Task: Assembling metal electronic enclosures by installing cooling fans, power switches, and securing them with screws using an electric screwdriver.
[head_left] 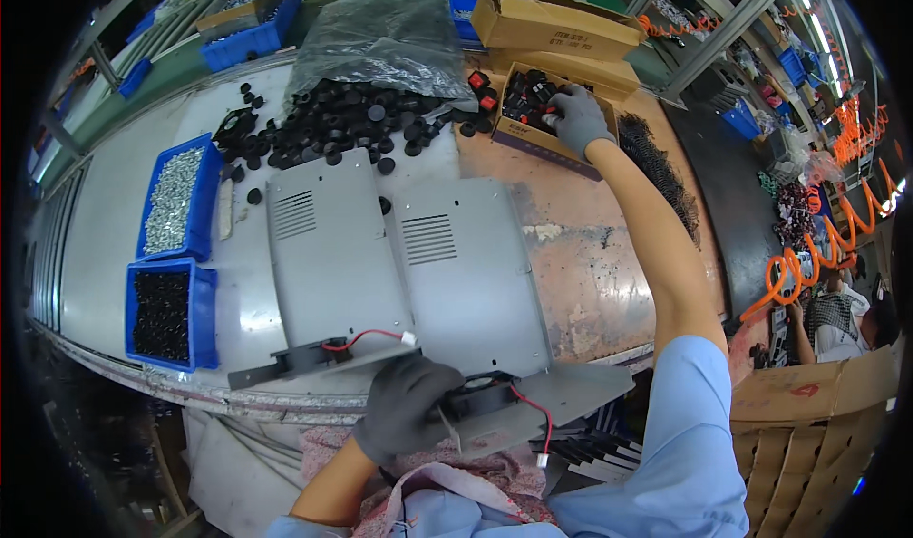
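In a grey glove, my left hand (pixel 409 407) is closed on a grey metal panel (pixel 571 395) over the table's front edge. A black fan (pixel 475 395) is fixed to that panel, and its red and black wire hangs down to a white plug. My right hand (pixel 578 120), also gloved, reaches into an open cardboard box (pixel 542 141) of small black and red parts (pixel 525 96) that look like switches. Its fingers curl at the parts; what they pinch is hidden. Another panel with a fan (pixel 319 355) rests at the table's front edge, left of my left hand.
Two slotted grey panels (pixel 328 243) (pixel 471 272) lie mid-table. Blue bins hold silver fasteners (pixel 173 201) and black screws (pixel 162 315). Behind are loose black round caps (pixel 333 120) and a plastic bag (pixel 380 48). Black mesh (pixel 656 172) lies right of the box. A person (pixel 837 319) is far right.
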Motion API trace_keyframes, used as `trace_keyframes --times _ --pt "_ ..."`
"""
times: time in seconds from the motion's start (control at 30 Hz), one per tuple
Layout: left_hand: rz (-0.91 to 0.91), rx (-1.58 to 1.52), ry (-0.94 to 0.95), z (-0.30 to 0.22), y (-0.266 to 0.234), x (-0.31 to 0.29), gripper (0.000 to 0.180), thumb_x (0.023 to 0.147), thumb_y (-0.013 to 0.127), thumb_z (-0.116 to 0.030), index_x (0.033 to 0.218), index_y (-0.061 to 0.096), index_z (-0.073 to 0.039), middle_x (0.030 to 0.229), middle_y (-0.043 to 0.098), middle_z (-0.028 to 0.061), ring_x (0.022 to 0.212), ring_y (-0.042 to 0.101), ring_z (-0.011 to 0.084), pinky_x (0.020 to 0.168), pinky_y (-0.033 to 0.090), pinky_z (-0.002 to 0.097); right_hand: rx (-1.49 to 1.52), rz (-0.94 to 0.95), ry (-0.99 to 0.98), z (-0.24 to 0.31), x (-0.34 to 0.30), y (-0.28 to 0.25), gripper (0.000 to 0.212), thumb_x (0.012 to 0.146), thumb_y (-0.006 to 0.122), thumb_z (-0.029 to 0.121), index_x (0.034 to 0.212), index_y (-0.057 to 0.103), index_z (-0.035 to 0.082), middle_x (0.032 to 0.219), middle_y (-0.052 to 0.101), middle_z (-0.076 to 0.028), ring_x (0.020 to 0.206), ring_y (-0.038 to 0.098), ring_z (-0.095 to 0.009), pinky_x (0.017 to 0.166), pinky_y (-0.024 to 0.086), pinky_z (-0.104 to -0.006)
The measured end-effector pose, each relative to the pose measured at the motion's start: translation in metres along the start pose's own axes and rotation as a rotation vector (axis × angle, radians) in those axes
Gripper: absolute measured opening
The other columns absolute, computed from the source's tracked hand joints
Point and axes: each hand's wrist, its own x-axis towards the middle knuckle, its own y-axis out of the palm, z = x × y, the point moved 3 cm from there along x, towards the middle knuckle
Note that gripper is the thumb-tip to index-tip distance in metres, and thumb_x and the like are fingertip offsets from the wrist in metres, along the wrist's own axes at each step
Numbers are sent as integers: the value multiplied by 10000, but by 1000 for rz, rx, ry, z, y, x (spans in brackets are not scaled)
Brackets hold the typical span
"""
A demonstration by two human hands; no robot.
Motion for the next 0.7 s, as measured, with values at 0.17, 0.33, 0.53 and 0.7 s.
trace_keyframes --times 0.17,0.33,0.53,0.7 --pt "-8 -20 -23 -3 0 -1 439 515 723 -148 932 589 -109 783 590 41 707 573 253 634 451 366 1498 -49 368 -7 -33 -37 328 863 598 278 1066 580 20 1091 594 -150 1013 565 -280 848 483 -428" --pt "-40 -33 -30 -5 0 -2 460 508 763 -157 930 589 -101 800 599 67 751 584 283 674 466 374 2547 -77 562 0 -145 -56 265 899 506 218 1027 529 -12 1002 575 -196 984 543 -354 888 444 -577" --pt "-47 4 -77 -5 8 -10 464 595 783 -267 975 601 -74 919 626 100 854 594 306 744 465 373 2112 13 503 30 -272 -89 213 866 510 20 1070 514 -40 1105 563 -204 1051 567 -316 920 513 -397" --pt "-96 1 -45 -8 8 -14 396 624 781 -236 933 623 -46 892 622 109 818 593 295 736 465 355 1686 -320 374 102 -346 -173 288 865 478 -51 1152 483 -27 1193 521 -220 1113 546 -329 941 497 -409"
